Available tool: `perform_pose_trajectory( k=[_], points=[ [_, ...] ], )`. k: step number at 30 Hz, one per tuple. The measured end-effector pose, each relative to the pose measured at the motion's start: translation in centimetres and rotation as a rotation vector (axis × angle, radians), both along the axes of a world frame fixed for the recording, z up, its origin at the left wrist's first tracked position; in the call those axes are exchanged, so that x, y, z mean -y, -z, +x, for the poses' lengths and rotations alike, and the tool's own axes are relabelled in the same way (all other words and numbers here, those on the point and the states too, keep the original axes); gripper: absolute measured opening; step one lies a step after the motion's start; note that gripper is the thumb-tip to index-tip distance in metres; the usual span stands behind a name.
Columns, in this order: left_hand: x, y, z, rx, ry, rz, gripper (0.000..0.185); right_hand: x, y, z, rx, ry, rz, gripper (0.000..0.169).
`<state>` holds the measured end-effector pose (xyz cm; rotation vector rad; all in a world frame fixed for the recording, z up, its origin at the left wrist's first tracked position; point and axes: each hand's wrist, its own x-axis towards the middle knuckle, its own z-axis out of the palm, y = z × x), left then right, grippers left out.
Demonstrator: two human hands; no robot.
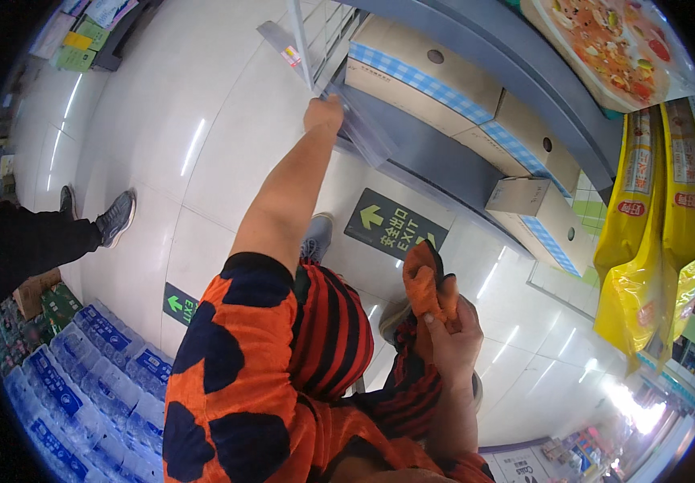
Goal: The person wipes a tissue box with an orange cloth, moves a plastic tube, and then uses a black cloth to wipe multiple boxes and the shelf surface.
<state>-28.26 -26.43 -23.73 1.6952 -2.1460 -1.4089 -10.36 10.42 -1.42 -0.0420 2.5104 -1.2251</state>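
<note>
My left hand (324, 113) reaches out to the end of a low grey shelf (426, 124), its fingers closed around a clear plastic label strip (364, 130). Just beyond it stands a white wire rack (323, 42). An orange cloth with a dark edge (423, 281) is bunched in my right hand (457, 332), held above the floor near my knees. Cardboard boxes with blue checked bands (426, 78) sit on the shelf. One smaller box (534, 211) sits at the shelf's near end.
Yellow plastic packages (631, 241) hang at the right, below a food package (619, 48). Shrink-wrapped bottle packs (75, 392) are stacked at lower left. Another person's shoe (117, 218) stands on the tiled floor. A green exit sign (395, 223) is on the floor before me.
</note>
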Motion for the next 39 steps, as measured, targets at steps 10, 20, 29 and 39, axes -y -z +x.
perform_pose_trajectory(
  k=[10,20,29,39],
  points=[
    [-5.5,-8.9,0.7,-0.669,0.559,-0.772,0.022,0.6,-1.1,-0.3,0.039,0.005,0.080,0.045],
    [-5.3,-5.3,2.8,-0.457,0.061,-0.759,0.052,0.4,-1.5,-0.5,0.020,-0.001,0.107,0.046],
    [-6.9,-4.6,1.3,0.081,-0.144,-0.160,0.100,-0.2,-0.7,0.0,0.033,-0.089,0.081,0.044],
    [-5.0,-10.8,17.4,-0.607,-0.070,0.676,0.078,-1.0,-0.8,0.5,-0.069,-0.013,0.094,0.048]
  ],
)
